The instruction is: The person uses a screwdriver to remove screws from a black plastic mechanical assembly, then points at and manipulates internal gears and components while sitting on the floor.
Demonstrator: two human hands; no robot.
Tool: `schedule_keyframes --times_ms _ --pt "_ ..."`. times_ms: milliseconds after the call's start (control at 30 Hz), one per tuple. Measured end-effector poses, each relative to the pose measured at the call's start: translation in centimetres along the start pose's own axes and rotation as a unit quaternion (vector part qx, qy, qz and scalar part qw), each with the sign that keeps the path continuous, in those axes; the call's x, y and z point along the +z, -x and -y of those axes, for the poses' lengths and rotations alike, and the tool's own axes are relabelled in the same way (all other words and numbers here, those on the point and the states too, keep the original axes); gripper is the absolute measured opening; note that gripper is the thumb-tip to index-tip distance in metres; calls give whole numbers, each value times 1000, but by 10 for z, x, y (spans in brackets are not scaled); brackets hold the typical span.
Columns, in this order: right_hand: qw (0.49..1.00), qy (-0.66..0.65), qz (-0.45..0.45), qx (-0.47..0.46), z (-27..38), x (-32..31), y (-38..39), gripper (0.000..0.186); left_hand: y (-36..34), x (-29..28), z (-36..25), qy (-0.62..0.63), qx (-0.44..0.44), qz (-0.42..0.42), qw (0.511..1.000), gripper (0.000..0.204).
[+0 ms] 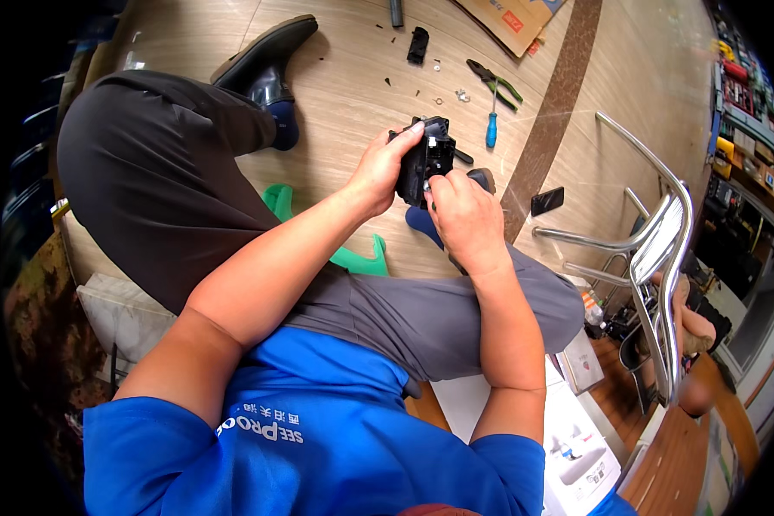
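My left hand [377, 175] is closed around one side of a black plastic housing [411, 172], thumb along its upper edge. The housing is open on the side facing right, where a pale part and small inner pieces show; its exact kind is unclear. At its lower end, the fingers of my right hand [471, 219] are bent in a pinch against it. Whatever sits between those fingertips is mostly hidden. On the floor beyond lie green-handled pliers [507, 93], a screwdriver with a blue handle [491, 133], a loose black plastic part [418, 46] and several small metal bits [463, 95].
A black phone [547, 202] lies on the floor to the right, near a chrome tubular chair frame [681, 232]. Cardboard [514, 21] rests at the far edge. Beneath my legs is a green plastic piece [365, 260]. Another person [695, 322] is at the far right.
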State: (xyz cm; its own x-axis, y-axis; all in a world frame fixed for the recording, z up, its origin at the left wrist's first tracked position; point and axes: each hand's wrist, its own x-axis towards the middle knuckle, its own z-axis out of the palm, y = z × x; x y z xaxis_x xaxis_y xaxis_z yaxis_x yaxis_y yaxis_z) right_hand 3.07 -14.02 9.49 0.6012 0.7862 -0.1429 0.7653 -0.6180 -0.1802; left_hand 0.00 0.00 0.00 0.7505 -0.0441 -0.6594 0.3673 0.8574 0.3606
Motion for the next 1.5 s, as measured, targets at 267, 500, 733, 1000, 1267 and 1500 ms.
schedule_keyframes --times_ms 267,500,733,1000,1267,1500 --pt "988 -115 -98 42 -7 -28 -5 22 1 0 -5 72 -26 -15 997 33" --pt "993 -100 -60 34 -8 -20 3 21 -1 0 2 66 -24 -7 998 33" --pt "998 -46 -28 10 -1 -8 3 15 0 1 2 31 -21 -22 999 33" --pt "999 -20 -29 -20 -4 -1 2 9 -1 -1 4 -14 -31 -12 999 38" --pt "999 -47 11 -15 -9 -1 6 21 1 0 1 -29 -59 14 998 35" --pt "998 -64 7 -10 -12 -3 8 22 -5 -4 10 -52 -31 24 998 35"
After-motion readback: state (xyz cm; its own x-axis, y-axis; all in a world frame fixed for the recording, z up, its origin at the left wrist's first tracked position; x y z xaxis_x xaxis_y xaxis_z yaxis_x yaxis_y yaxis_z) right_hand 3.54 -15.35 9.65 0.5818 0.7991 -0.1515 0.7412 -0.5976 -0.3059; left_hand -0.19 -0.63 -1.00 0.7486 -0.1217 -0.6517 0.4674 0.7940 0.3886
